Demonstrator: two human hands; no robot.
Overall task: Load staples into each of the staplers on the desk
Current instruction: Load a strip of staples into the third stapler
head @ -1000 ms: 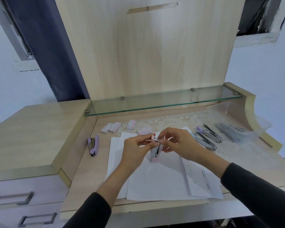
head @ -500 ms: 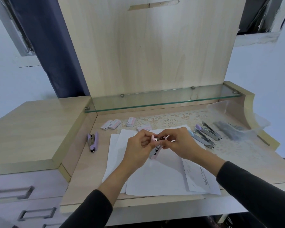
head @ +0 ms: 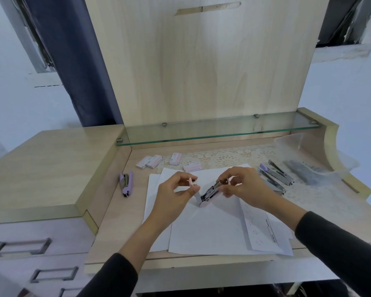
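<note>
A pink stapler (head: 209, 193) stands on its hinge end on white paper sheets (head: 212, 230), spread open in a V. My left hand (head: 174, 196) pinches its pink top cover, tilted to the left. My right hand (head: 246, 187) grips the upper end of its metal magazine, tilted to the right. Whether staples lie in the magazine is hidden by my fingers. A purple stapler (head: 126, 184) lies shut at the desk's left edge. Two more staplers (head: 274, 175) lie opened to the right. Several small staple boxes (head: 150, 162) sit behind the paper.
A clear plastic bag with dark items (head: 304, 169) lies at the far right on a lace mat. A glass shelf (head: 219, 130) runs above the desk's back. A raised cabinet top with drawers (head: 19, 247) stands on the left.
My hands have drawn apart. The pink stapler's cover has swung left away from the magazine, so it is now spread open.
</note>
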